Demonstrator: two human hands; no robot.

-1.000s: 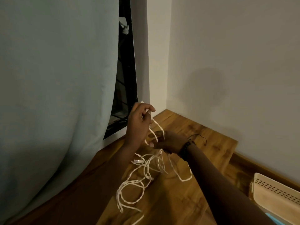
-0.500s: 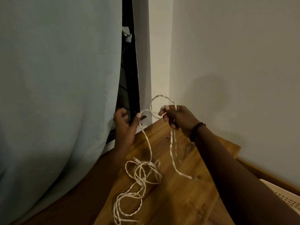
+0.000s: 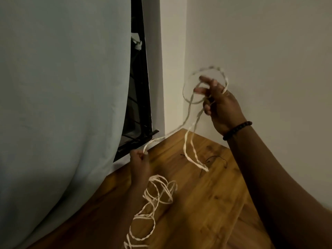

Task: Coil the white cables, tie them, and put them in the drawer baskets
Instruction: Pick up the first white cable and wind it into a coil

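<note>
A long twisted white cable (image 3: pixel 187 121) runs between my two hands. My right hand (image 3: pixel 220 105), raised near the wall corner, grips it where a round loop stands above the fingers, and a free end hangs down to the wooden top. My left hand (image 3: pixel 139 159), lower and near the window frame, pinches the same cable. Below that hand the rest of the cable lies in a loose tangle (image 3: pixel 158 193) on the wooden surface (image 3: pixel 206 203). No drawer basket is in view.
A pale curtain (image 3: pixel 62 105) hangs at the left, partly covering a dark window frame (image 3: pixel 140 105). White walls meet in a corner behind my hands. A thin black wire (image 3: pixel 215 158) lies on the wood near the cable's free end.
My right hand has risen and moved right with a loop of cable. My left hand has dropped toward the wooden surface, stretching the cable between them. The view has tilted up and the basket has left it.
</note>
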